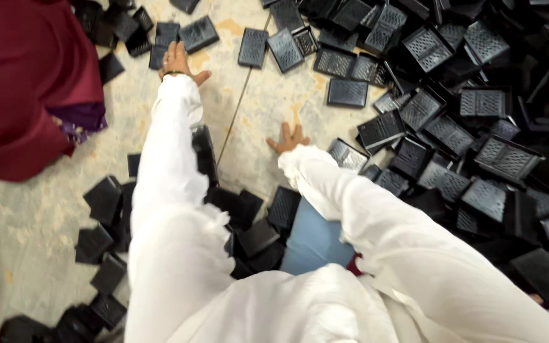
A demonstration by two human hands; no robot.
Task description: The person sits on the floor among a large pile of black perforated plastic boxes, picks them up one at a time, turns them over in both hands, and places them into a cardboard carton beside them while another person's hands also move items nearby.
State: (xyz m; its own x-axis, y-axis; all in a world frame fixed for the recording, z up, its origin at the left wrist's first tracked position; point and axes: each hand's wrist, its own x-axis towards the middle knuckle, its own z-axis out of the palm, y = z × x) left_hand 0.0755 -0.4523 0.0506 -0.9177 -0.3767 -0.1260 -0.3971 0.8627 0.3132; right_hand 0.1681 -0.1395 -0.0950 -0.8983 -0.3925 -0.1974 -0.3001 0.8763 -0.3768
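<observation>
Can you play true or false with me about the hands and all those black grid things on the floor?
1. The left hand reaches far out to a black grid piece lying flat on the floor. True.
2. The right hand is holding a black piece up in the air. False: it rests flat on the bare floor with fingers spread, holding nothing.
3. The biggest pile of black pieces is on the right. True.
4. Both sleeves are blue. False: the sleeves are white.
5. A dark red cloth lies at the upper left. True.

Loose white sleeves [173, 190], dark wrist bracelet [174, 73]
</observation>
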